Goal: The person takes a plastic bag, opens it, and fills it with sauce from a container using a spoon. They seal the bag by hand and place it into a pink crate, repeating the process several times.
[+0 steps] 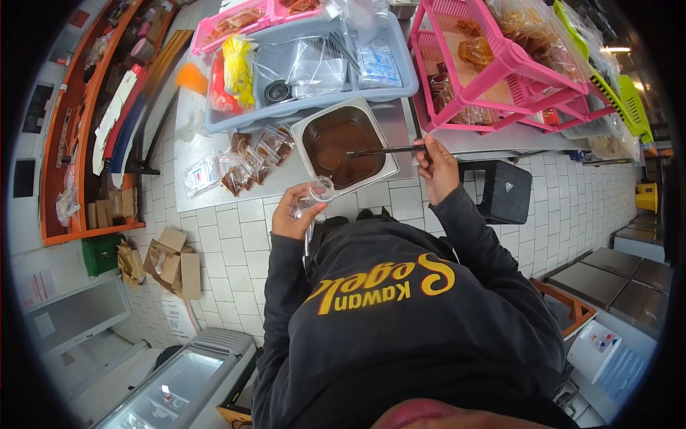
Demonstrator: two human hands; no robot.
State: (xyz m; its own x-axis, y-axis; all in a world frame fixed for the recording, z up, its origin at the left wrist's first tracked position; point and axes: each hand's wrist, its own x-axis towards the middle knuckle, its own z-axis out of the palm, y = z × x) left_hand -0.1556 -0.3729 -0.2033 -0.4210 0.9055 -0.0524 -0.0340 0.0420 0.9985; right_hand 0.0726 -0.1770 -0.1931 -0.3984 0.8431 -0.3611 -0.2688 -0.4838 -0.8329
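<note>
Two hands, one pan (390,170)
Your left hand (294,211) grips one clear cup (322,189); your right hand (439,171), one ladle (389,150), its bowl indistinct in brown liquid (361,169).

- A small food-packing kitchen or back room of a food shop is shown.
- Brown sauce (361,170) is held in a steel pan (390,169) on a metal desk (191,151).
- Small clear packets (239,170) with reddish-brown contents are laid beside the pan.
- Bags and wrapped goods are kept in a blue tray (307,102) and a pink rack (491,70).
- The floor (239,275) is covered with pale tiles, on which an open carton (190,277) is set.
- One side is lined with orange shelves (87,118), where mixed goods are stored.
- A glass-topped chest (171,382), of the shop-freezer sort, is placed near the carton.
</note>
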